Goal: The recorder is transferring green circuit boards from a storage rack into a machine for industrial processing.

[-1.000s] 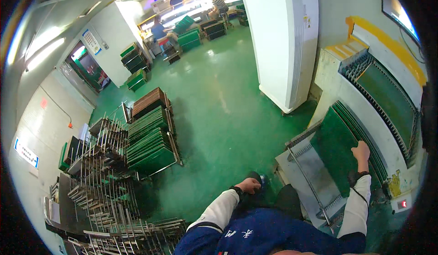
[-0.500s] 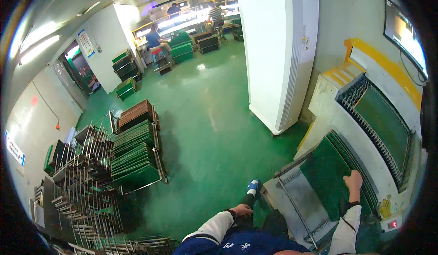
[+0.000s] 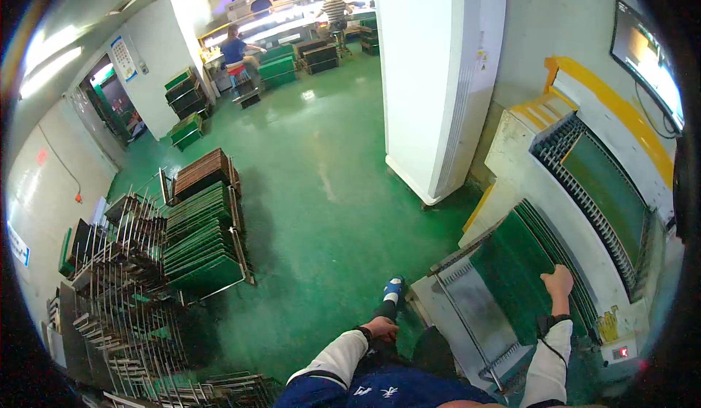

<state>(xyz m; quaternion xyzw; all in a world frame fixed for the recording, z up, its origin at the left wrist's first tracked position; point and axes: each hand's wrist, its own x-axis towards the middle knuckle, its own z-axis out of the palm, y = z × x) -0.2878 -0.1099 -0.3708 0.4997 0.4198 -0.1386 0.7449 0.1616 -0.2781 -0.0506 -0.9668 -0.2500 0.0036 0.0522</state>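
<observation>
Slight viewpoint shift, green board (image 3: 512,275) mostly left of right hand (image 3: 558,282).

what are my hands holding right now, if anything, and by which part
The right hand is at a green board's right edge; grip unclear. The left hand shows nothing held.

the person wears a navy blue top (image 3: 416,395) with small white lettering (image 3: 374,391) across it and white lower sleeves, the left sleeve (image 3: 332,358) edged by a thin dark stripe (image 3: 326,376), the right sleeve (image 3: 548,368) by a thin dark line. the left hand (image 3: 381,328) and right hand (image 3: 558,285) are bare, each with a dark band at its wrist. dark trousers (image 3: 434,351) and, at the far end, a blue-and-white shoe (image 3: 393,287) show.
</observation>
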